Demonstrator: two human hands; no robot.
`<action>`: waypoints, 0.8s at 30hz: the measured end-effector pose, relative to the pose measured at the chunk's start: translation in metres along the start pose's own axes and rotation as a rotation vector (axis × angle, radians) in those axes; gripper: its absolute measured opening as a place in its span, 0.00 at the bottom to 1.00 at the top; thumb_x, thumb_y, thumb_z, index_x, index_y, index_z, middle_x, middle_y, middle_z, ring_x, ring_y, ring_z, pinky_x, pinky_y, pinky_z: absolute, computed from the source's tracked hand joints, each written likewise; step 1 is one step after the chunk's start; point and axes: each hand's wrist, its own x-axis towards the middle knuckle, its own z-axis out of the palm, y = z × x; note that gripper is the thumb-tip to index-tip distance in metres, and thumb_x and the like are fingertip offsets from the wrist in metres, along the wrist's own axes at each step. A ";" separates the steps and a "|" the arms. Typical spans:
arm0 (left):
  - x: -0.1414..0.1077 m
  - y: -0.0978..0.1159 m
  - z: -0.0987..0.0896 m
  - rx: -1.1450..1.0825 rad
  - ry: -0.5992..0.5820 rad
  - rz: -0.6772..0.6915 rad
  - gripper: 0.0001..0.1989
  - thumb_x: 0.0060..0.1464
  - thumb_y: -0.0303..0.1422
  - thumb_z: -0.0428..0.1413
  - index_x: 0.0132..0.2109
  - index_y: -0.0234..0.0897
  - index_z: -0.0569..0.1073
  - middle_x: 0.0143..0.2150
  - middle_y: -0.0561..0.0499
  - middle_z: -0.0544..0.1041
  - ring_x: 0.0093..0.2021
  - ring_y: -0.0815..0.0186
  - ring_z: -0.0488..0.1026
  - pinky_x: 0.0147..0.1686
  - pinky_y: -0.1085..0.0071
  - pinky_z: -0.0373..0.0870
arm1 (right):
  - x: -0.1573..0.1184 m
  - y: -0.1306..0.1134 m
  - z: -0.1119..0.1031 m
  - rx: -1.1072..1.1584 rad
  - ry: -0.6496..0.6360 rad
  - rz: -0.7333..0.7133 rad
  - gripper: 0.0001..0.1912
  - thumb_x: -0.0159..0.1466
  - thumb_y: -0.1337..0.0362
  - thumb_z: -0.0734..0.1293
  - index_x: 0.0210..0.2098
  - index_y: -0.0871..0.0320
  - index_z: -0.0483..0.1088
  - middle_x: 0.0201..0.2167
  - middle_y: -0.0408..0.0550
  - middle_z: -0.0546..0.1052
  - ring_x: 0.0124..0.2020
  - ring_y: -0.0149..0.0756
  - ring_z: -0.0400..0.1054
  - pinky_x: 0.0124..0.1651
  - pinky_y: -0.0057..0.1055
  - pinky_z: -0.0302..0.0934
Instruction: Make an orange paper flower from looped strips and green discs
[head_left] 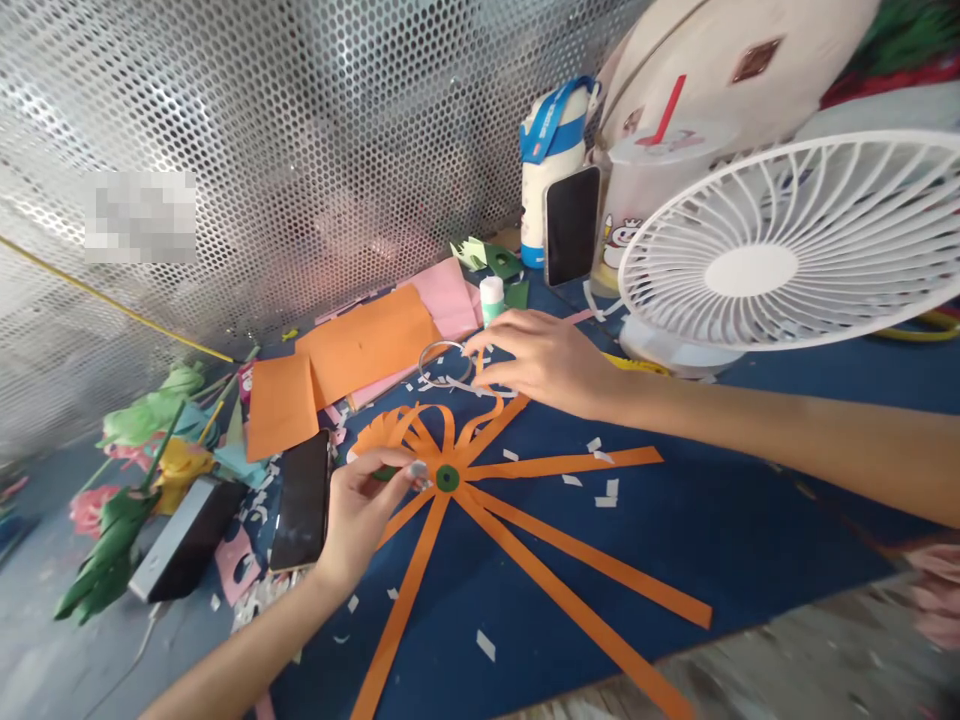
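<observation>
Orange paper strips [577,463] spread from a small green paper disc [448,479] on the blue table. At the back left several strips curl into loops [401,428]. My left hand [364,505] is beside the disc, thumb and finger pinching a small shiny grey piece [418,474]; its kind is unclear. Beyond the disc, my right hand [551,362] has its fingers bent around a raised orange strip [481,366], which shows between thumb and forefinger. A thin round ring [444,364] lies by its fingertips, and a glue stick [491,298] stands just behind.
Orange sheets [367,345] and pink paper [446,295] lie at the back. On the left are a phone [300,510], a black box [187,540] and paper flowers [180,460]. A white fan [750,270], cup [622,215], second phone [572,225] and bottle [551,150] stand right.
</observation>
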 end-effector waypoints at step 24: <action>0.024 -0.025 0.030 -0.050 0.024 0.052 0.08 0.53 0.34 0.63 0.40 0.35 0.79 0.38 0.46 0.83 0.39 0.62 0.81 0.41 0.69 0.80 | -0.025 -0.051 0.028 1.143 -0.148 0.432 0.28 0.70 0.70 0.59 0.68 0.56 0.48 0.33 0.43 0.79 0.37 0.33 0.76 0.45 0.34 0.71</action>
